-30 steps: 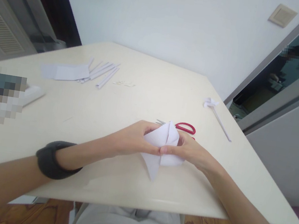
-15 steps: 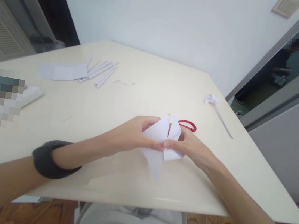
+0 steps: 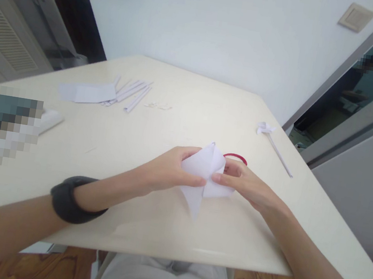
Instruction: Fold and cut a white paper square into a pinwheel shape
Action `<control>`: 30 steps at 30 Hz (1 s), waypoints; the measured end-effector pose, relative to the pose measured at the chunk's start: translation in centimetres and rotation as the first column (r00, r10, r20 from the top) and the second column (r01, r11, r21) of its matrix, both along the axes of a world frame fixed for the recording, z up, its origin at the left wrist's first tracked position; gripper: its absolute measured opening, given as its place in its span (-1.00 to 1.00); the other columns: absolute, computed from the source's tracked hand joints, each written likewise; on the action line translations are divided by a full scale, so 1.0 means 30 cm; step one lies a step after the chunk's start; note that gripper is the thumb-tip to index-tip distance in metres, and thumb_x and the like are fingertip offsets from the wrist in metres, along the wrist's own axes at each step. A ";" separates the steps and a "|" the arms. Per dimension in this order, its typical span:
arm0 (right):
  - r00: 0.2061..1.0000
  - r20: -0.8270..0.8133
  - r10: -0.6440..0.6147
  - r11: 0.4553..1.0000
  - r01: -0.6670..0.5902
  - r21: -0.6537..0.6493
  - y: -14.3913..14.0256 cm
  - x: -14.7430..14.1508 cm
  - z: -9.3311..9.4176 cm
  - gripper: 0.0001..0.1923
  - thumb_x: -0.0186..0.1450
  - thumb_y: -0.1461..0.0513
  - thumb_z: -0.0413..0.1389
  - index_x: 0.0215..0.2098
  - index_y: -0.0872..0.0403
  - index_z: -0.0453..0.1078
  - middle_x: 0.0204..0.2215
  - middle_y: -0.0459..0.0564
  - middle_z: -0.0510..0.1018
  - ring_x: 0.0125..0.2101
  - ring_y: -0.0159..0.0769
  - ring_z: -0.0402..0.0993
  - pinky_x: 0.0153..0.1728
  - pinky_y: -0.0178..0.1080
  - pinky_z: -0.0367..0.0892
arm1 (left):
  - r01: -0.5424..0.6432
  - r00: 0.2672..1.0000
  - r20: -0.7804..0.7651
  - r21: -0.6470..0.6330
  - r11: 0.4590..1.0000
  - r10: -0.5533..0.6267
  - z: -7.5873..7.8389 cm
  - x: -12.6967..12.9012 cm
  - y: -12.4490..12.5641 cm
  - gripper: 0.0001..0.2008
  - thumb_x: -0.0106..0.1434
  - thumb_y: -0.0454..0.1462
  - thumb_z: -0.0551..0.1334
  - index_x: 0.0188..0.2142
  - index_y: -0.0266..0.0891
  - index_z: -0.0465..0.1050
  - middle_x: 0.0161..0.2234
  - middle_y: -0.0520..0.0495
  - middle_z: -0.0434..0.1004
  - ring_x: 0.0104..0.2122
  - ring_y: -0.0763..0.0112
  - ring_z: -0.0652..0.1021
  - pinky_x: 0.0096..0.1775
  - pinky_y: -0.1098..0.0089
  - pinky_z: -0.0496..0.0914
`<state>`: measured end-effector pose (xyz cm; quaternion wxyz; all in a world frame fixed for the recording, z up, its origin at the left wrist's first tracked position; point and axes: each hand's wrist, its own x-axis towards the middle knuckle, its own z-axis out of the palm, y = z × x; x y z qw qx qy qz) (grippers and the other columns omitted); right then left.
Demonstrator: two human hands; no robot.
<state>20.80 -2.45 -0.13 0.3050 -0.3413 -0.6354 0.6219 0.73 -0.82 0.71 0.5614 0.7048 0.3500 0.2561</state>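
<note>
Above the table [image 3: 161, 121] – left hand [image 3: 167, 172], right hand [image 3: 244, 186], both pinching the folded paper [image 3: 204, 173], red scissors [image 3: 236, 158] behind.

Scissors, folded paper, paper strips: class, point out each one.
Scissors [image 3: 236, 157], head view, red handle loop.
Folded paper [image 3: 204, 163], head view, upper flap.
Paper strips [image 3: 133, 91], head view, middle of the bundle.

Table [image 3: 181, 124]: folded paper [image 3: 202, 172] sitting near its front edge, between left hand [image 3: 167, 172] at 9 o'clock and right hand [image 3: 243, 186] at 3 o'clock. Scissors [image 3: 236, 157] lying just behind at 1 o'clock. Strips [image 3: 132, 91] and sheet [image 3: 86, 92] lying at 10 o'clock; pinwheel [image 3: 272, 136] at 2 o'clock.
</note>
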 end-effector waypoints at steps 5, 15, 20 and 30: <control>0.998 0.051 -0.035 0.999 0.033 0.035 0.001 -0.002 -0.005 -0.71 0.24 0.22 0.14 -0.05 0.04 0.41 -0.20 -0.03 0.52 -0.21 -0.29 0.41 -0.25 -0.32 0.28 | -0.018 0.999 -0.046 0.083 0.996 0.022 -0.002 0.002 0.002 -0.67 0.08 -0.28 0.24 -0.11 -0.19 0.42 -0.20 -0.01 0.52 -0.28 0.30 0.50 -0.32 0.41 0.34; 0.972 0.219 -0.088 0.987 0.055 0.153 0.014 0.004 -0.027 -0.82 0.22 0.21 0.11 -0.22 0.10 0.44 -0.30 -0.02 0.50 -0.32 -0.26 0.42 -0.23 -0.22 0.31 | -0.024 0.981 -0.176 0.298 0.954 0.079 -0.032 0.006 0.015 -0.80 0.09 -0.27 0.20 -0.24 -0.21 0.38 -0.27 0.01 0.48 -0.32 0.27 0.48 -0.35 0.38 0.32; 0.973 0.196 -0.120 0.980 0.084 0.183 0.011 0.000 -0.028 -0.84 0.23 0.24 0.09 -0.23 0.08 0.44 -0.33 -0.04 0.49 -0.30 -0.24 0.43 -0.25 -0.22 0.32 | -0.045 0.983 -0.160 0.281 0.959 0.093 -0.030 0.005 0.021 -0.79 0.11 -0.22 0.18 -0.23 -0.21 0.37 -0.28 -0.01 0.48 -0.31 0.25 0.49 -0.34 0.37 0.32; 0.983 0.148 -0.110 0.988 0.092 0.127 0.009 -0.003 -0.033 -0.73 0.22 0.19 0.13 -0.12 0.08 0.44 -0.24 0.00 0.51 -0.22 -0.21 0.44 -0.21 -0.21 0.32 | -0.045 0.991 -0.111 0.205 0.978 0.068 -0.025 0.003 0.012 -0.78 0.12 -0.24 0.14 -0.21 -0.23 0.37 -0.26 -0.04 0.48 -0.29 0.24 0.50 -0.33 0.35 0.35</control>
